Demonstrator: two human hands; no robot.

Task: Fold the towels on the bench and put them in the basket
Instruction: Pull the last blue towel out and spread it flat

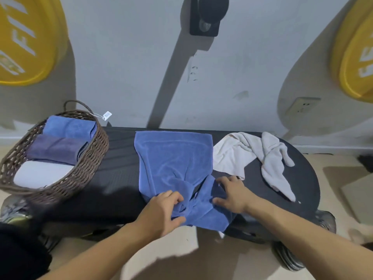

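Fluffy terry-cloth blue towel (173,156); rough woven wicker basket (88,158).

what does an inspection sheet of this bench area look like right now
surface: dark bench, along a grey wall
job's things: blue towel spread mid-bench, its near edge bunched; white towel crumpled at right; wicker basket at left holding three folded towels, blue, purple and white
clutter: paper tag tied on the basket
hands: left hand gripping the blue towel's near edge; right hand pressed on that towel
cables: nothing seen
surroundings: yellow signs on the wall, a wall socket, a black wall fixture
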